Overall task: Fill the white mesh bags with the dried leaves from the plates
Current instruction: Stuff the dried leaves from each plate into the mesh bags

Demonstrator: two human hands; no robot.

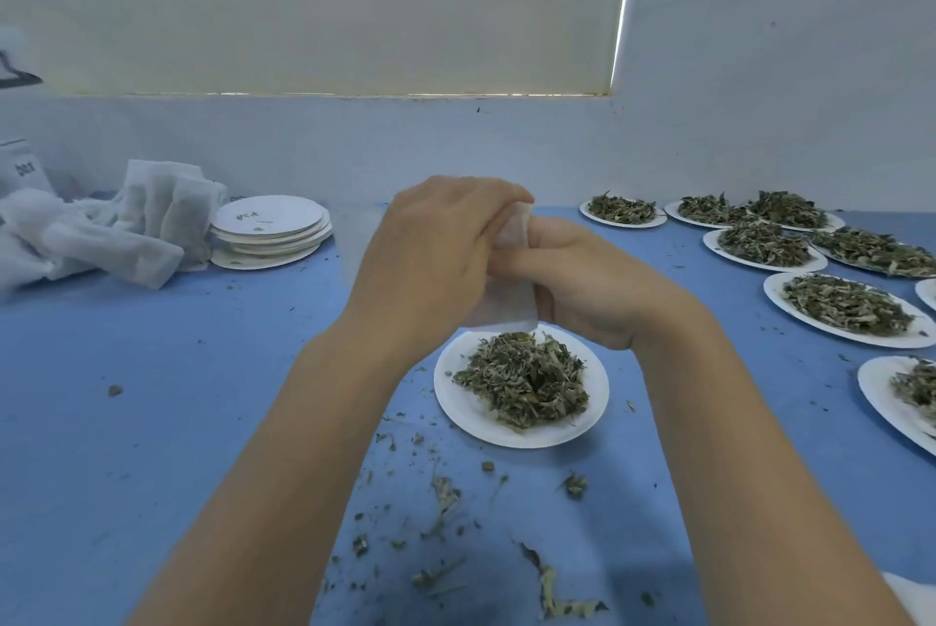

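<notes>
Where hands (435,255) meet, pinched mesh bag (511,306).

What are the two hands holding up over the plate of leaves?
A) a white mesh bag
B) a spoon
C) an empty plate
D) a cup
A: both the left hand and the right hand pinch a white mesh bag above the plate of dried leaves.
</notes>
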